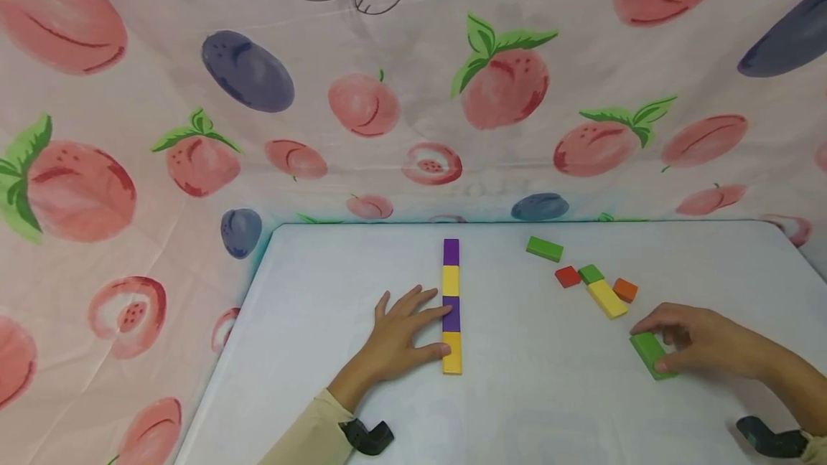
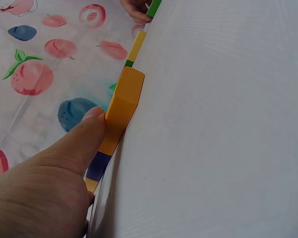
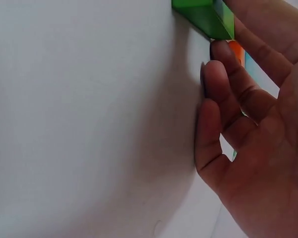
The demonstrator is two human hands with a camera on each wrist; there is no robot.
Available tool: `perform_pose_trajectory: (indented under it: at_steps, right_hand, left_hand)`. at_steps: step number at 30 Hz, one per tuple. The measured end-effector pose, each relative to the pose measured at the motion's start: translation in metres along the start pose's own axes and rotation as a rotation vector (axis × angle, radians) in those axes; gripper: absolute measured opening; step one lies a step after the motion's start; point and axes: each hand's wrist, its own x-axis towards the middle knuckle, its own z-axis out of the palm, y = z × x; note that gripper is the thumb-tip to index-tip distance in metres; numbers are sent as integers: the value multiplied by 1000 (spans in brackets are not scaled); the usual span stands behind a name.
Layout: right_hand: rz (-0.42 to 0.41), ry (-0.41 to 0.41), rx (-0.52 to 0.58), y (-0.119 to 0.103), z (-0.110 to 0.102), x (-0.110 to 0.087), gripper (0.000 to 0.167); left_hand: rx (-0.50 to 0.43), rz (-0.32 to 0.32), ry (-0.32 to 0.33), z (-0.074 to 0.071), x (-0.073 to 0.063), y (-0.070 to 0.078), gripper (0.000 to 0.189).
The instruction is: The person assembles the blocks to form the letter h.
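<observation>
Four-sided blocks stand end to end in a straight row on the white table: a far purple block, a yellow block, a second purple block and a nearest yellow block. My left hand lies left of the row with fingers spread. Its index fingertip touches the second purple block, and its thumb presses the side of the nearest yellow one. On the right, my right hand pinches a green block between thumb and fingers, at the table surface.
Between the row and my right hand lie loose blocks: a green block, a red block, a small green block touching a yellow block, and an orange block. A fruit-patterned cloth hangs behind the white table.
</observation>
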Motion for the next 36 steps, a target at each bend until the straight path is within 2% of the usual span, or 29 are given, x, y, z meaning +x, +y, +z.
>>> perform_pose_trajectory:
  at_steps: [5, 11, 14, 17, 21, 23, 31, 36]
  right_hand:
    - [13, 1, 13, 3, 2, 1, 58]
    - [-56, -1, 1, 3, 0, -1, 52]
    - [-74, -10, 31, -1, -1, -2, 47]
    - [-97, 25, 76, -9, 1, -1, 41]
    - [-146, 113, 136, -24, 6, 4, 36]
    - [-164, 124, 187, -34, 9, 7, 36]
    - [-260, 31, 392, -67, 26, 21, 27]
    - [-273, 0, 461, -81, 37, 27, 27]
  left_hand:
    - [-4, 4, 2, 0, 0, 0, 64]
    - [-3, -8, -9, 1, 0, 0, 64]
    - [3, -14, -12, 1, 0, 0, 64]
    - [3, -15, -11, 1, 0, -1, 64]
    - [-3, -13, -9, 3, -1, -3, 63]
    - [-7, -13, -9, 3, -1, -3, 63]
    - [-13, -11, -10, 3, 0, -1, 63]
    - [-11, -7, -11, 2, 0, -2, 64]
